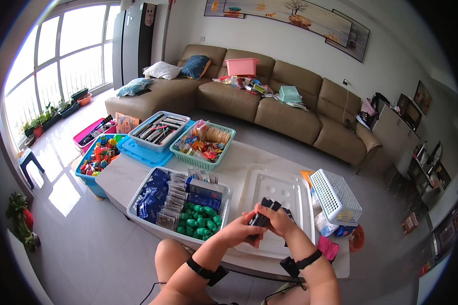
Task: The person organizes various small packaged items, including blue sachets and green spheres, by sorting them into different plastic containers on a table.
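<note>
Between them, my left hand (pixel 244 230) and my right hand (pixel 276 218) hold a small bundle of black objects (pixel 260 219), whose exact kind I cannot tell. Both hands are over the near left part of a white plastic lid (pixel 257 236) on the coffee table. More dark items (pixel 289 215) lie on the lid, partly hidden behind my right hand. Left of my hands stands a white plastic basket (pixel 131 210) with green plastic bottles (pixel 201 221), small clear packets (pixel 175 198), dark blue packages (pixel 156 183) and a blue-and-white box (pixel 206 187).
A basket of pens (pixel 181 141) and a green basket of mixed small items (pixel 198 164) stand at the table's far left. A blue tub of toys (pixel 95 183) is beside the table. An overturned white basket (pixel 337 194) and a pink cloth (pixel 328 248) lie right. Behind is a brown sofa (pixel 229 97).
</note>
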Demonstrator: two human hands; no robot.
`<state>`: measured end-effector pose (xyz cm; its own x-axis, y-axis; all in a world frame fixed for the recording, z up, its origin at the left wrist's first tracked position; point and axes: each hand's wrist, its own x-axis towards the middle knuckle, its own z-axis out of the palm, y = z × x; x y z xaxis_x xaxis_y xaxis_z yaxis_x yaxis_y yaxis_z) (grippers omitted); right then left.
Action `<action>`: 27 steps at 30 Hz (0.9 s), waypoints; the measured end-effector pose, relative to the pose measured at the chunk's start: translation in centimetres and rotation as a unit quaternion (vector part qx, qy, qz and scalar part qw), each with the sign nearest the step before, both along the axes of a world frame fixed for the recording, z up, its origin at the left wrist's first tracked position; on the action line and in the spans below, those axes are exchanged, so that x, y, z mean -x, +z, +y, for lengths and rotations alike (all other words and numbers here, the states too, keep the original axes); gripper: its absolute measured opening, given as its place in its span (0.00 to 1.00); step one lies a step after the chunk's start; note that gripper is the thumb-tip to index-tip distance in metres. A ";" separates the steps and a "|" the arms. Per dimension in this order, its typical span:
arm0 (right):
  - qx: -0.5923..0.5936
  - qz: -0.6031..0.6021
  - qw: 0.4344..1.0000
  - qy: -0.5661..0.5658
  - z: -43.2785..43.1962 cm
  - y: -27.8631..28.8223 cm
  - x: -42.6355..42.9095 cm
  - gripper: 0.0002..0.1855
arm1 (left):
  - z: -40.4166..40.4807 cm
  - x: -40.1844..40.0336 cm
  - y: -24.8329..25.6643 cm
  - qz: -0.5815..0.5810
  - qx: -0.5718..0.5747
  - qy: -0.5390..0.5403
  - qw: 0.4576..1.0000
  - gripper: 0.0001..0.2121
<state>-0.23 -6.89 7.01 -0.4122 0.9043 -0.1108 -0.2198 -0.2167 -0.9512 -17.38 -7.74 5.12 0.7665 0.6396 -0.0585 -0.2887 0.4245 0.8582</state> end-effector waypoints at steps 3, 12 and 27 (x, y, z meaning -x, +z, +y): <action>-0.069 -0.055 0.996 -0.019 3.3 2.1 2.6 0.15 | 2.3 2.0 -1.6 0.144 -0.105 0.176 0.968 0.15; -0.311 -0.134 0.909 -0.243 15.0 -1.8 7.4 0.12 | 4.7 5.4 -3.9 0.595 -0.447 0.271 0.610 0.36; -0.251 -0.189 0.937 -0.154 17.0 -7.0 12.1 0.15 | 5.1 7.3 -4.9 0.556 -0.467 0.269 0.633 0.36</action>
<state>-12.31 10.08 0.00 -0.1396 0.9515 0.2740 0.1757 0.2961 -0.9389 -24.65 -2.66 0.23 0.2397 0.9443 0.2252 0.8270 -0.3202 0.4622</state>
